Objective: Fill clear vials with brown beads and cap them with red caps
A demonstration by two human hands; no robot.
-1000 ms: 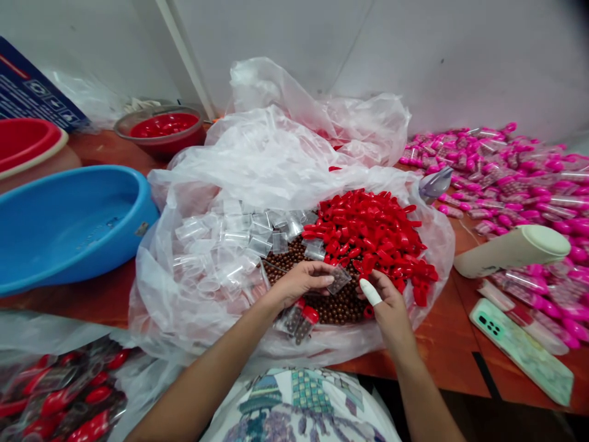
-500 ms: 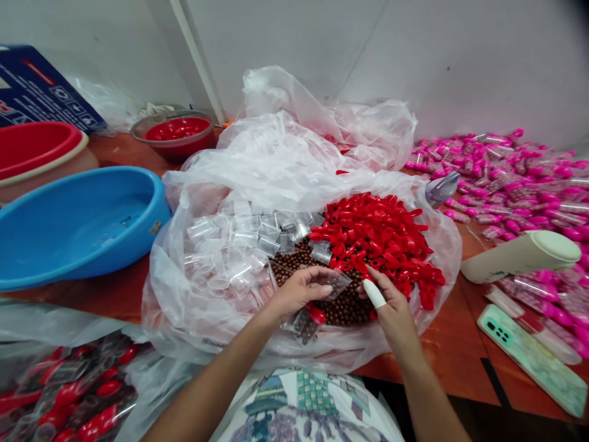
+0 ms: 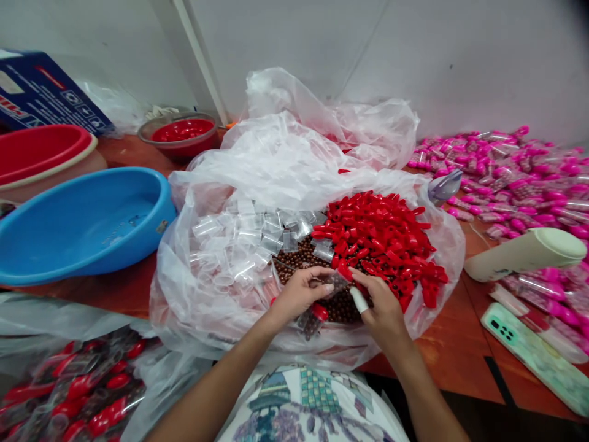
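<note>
My left hand point(image 3: 301, 293) holds a small clear plastic tube point(image 3: 335, 280) filled with brown beads over a heap of brown beads point(image 3: 317, 276); a filled tube with a red cap point(image 3: 313, 319) sticks out below its palm. My right hand point(image 3: 380, 305), with a white cot on one finger, pinches a red cap point(image 3: 345, 272) against the tube's open end. Both hands work inside a wide clear plastic bag point(image 3: 285, 172) that also holds empty clear tubes point(image 3: 239, 239) on the left and a pile of red caps point(image 3: 381, 236) on the right.
A blue basin point(image 3: 83, 224), a red basin point(image 3: 41, 150) and a bowl with red caps point(image 3: 181, 132) stand at the left. Pink-capped filled tubes point(image 3: 510, 178) cover the right. A cream bottle point(image 3: 524, 253) and a phone point(image 3: 536, 359) lie at right; a bag of finished red-capped tubes point(image 3: 78, 387) lies at bottom left.
My right hand has picked a red cap from the pile and brought it left to the mouth of the tube in my left hand. The view shifted slightly.
</note>
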